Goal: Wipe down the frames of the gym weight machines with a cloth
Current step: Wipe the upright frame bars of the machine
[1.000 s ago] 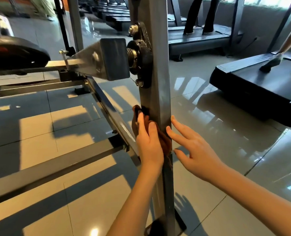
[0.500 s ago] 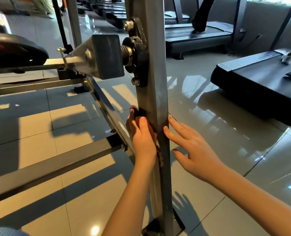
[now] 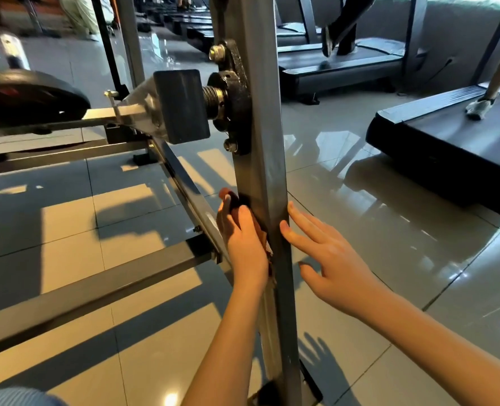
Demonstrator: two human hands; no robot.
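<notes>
Rust-brown cloth (image 3: 230,200) pressed to left face of grey upright post (image 3: 262,159) by left hand (image 3: 244,247), fingers flat. Right hand (image 3: 330,256) spread, fingertips on post's right edge. Progress judged partial: mid-post under wipe. Crossbar (image 3: 96,288), pivot bracket (image 3: 234,98), other machines likely left. Treadmills (image 3: 448,142) beyond.

Up the post (image 3: 261,171) from the left hand (image 3: 243,244), the near face is bare only as far as the bolted black bracket (image 3: 237,109), where the swing arm's thick block (image 3: 181,106) juts out and closes the way. Left of the post a slanted bar (image 3: 181,183) and a low crossbar (image 3: 96,285) meet close by that wrist, leaving a narrow wedge. To the right lies open floor (image 3: 389,244), the treadmill (image 3: 448,148) well apart.
</notes>
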